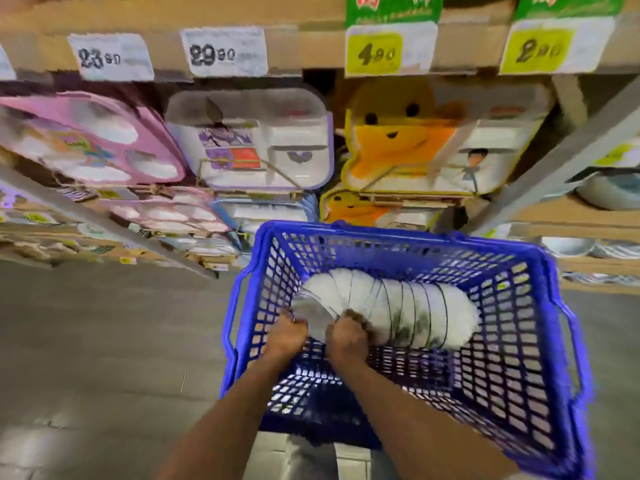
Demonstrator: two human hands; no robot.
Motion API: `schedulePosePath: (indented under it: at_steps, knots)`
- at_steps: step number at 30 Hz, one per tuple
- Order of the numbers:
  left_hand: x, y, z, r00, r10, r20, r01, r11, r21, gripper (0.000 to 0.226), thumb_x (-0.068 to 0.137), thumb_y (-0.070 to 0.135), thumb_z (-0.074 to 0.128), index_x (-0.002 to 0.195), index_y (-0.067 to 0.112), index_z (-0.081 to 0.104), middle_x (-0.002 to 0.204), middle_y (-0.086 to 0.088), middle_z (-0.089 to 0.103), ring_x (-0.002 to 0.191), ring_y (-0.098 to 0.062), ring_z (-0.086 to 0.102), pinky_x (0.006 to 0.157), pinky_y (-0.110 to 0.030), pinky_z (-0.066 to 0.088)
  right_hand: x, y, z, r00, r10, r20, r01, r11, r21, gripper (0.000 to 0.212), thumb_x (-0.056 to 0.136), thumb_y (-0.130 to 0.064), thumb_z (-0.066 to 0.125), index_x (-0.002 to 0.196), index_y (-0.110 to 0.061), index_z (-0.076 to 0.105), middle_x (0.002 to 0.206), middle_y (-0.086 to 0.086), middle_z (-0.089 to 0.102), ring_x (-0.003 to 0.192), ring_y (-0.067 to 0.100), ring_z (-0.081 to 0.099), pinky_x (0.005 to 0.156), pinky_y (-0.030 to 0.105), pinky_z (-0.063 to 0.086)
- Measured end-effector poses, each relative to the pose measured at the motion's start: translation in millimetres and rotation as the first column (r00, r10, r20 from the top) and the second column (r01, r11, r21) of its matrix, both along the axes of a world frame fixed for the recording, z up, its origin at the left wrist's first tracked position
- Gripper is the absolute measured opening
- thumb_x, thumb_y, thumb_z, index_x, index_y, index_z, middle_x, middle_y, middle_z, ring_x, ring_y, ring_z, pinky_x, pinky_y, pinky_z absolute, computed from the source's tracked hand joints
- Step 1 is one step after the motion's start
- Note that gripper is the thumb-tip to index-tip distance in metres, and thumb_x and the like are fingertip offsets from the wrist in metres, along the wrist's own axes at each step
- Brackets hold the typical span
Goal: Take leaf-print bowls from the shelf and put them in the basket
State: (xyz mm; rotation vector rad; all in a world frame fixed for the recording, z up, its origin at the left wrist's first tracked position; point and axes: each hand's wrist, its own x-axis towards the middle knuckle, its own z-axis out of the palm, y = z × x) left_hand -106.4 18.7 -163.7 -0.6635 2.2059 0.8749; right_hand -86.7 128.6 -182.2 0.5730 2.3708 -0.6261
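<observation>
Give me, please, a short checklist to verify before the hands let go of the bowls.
1. The stack of bowls is inside the blue basket: ok.
2. The left hand grips the stack's near end: ok.
3. The right hand grips the stack beside it: ok.
4. The stack stands upright: not ok, it lies on its side and may roll.
5. Leaf print on the bowls: cannot tell, too blurred.

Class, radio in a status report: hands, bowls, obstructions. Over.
Left hand and right hand both gripping near end of bowl stack. Stack lying sideways inside blue basket. No obstruction visible.
</observation>
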Motion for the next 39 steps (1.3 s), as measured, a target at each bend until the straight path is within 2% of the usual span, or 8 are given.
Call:
schedulePosePath:
  at_steps: [5, 11, 17, 25, 29, 33, 35, 39]
  knots:
    - [-6.6, -3.1, -23.4, 0.99, -0.129, 0.059, 0.126, 0.99, 0.056, 0.064, 0.096, 0.024, 0.049, 0.152, 0.008, 0.021, 0.137, -0.025, 0.053, 0.123, -0.039, 0.053, 0.097, -0.037, 0.042, -6.8, -12.9, -12.0, 0.967, 0.252, -0.019, -0.243, 0.946, 0.213, 0.029, 0.098, -0.007, 0.042, 0.11, -0.011, 0.068, 0.109, 0.006, 0.07, 0.101, 0.024, 0.068, 0.079, 0.034, 0.053]
    - [-6.2, -6.6, -28.0, 0.991, -0.134, 0.016, 0.13, 0.98, 0.153, 0.044, 0.096, 0.013, 0.046, 0.139, 0.007, 0.043, 0.136, -0.016, 0.055, 0.118, -0.028, 0.056, 0.085, -0.026, 0.04, -18.0, -19.3, -13.8, 0.963, 0.27, 0.017, -0.26, 0.908, 0.327, 0.026, 0.095, -0.002, 0.044, 0.11, -0.009, 0.064, 0.108, 0.007, 0.07, 0.1, 0.024, 0.068, 0.076, 0.034, 0.053]
    - [-0.4, -7.5, -12.5, 0.998, -0.059, 0.009, 0.057, 0.983, 0.172, 0.036, 0.093, 0.008, 0.047, 0.129, 0.005, 0.049, 0.128, -0.018, 0.059, 0.105, -0.026, 0.057, 0.083, -0.028, 0.042, -15.6, -13.4, -3.6, 0.951, 0.304, 0.055, -0.306, 0.899, 0.313, 0.025, 0.093, -0.002, 0.05, 0.11, -0.01, 0.066, 0.111, 0.007, 0.068, 0.102, 0.025, 0.066, 0.079, 0.035, 0.053]
    - [12.4, -13.4, 26.7, 0.992, -0.058, -0.113, 0.081, 0.975, 0.208, 0.06, 0.091, 0.01, 0.057, 0.145, 0.009, 0.03, 0.14, -0.015, 0.05, 0.125, -0.034, 0.05, 0.104, -0.042, 0.044, -21.1, 23.4, 40.2, 0.968, 0.22, 0.118, -0.233, 0.966, 0.109, 0.035, 0.09, -0.022, 0.054, 0.121, -0.007, 0.06, 0.124, 0.011, 0.062, 0.113, 0.029, 0.061, 0.089, 0.035, 0.05]
    - [4.9, -21.5, 57.1, 0.956, -0.1, -0.277, 0.155, 0.97, 0.186, 0.06, 0.092, 0.008, 0.056, 0.148, 0.007, 0.032, 0.144, -0.014, 0.048, 0.129, -0.033, 0.048, 0.108, -0.043, 0.04, -29.0, 55.3, 83.3, 0.968, 0.177, 0.181, -0.134, 0.965, -0.224, 0.013, 0.088, -0.013, 0.049, 0.089, -0.005, 0.06, 0.076, 0.01, 0.068, 0.057, 0.016, 0.071, 0.048, 0.026, 0.055]
    - [-12.1, -23.1, 90.2, 0.947, -0.015, -0.322, 0.108, 0.956, 0.272, 0.054, 0.095, 0.007, 0.052, 0.147, 0.009, 0.038, 0.148, -0.012, 0.045, 0.132, -0.03, 0.046, 0.108, -0.042, 0.039, -37.9, 76.3, 135.8, 0.975, 0.16, 0.153, -0.106, 0.944, -0.312, 0.026, 0.089, -0.012, 0.051, 0.063, -0.011, 0.055, 0.041, -0.001, 0.061, 0.038, 0.012, 0.062, 0.043, 0.02, 0.049]
    - [-20.5, -22.3, 110.0, 0.968, 0.041, -0.249, 0.072, 0.9, 0.43, 0.049, 0.095, 0.006, 0.051, 0.143, 0.016, 0.045, 0.142, -0.011, 0.051, 0.124, -0.03, 0.05, 0.102, -0.044, 0.045, -40.7, 84.5, 163.6, 0.975, 0.165, 0.15, -0.108, 0.938, -0.331, 0.031, 0.09, -0.017, 0.055, 0.062, -0.005, 0.06, 0.043, 0.0, 0.062, 0.039, 0.01, 0.061, 0.04, 0.015, 0.044]
    - [-29.2, -20.2, 160.1, 0.971, 0.234, -0.043, -0.1, 0.565, 0.819, 0.049, 0.076, 0.011, 0.059, 0.123, 0.024, 0.059, 0.125, -0.011, 0.065, 0.111, -0.034, 0.059, 0.084, -0.046, 0.054, -44.1, 95.6, 224.0, 0.975, 0.181, 0.126, -0.116, 0.908, -0.403, 0.031, 0.092, -0.026, 0.058, 0.068, -0.007, 0.063, 0.05, 0.001, 0.065, 0.043, 0.01, 0.06, 0.043, 0.018, 0.039]
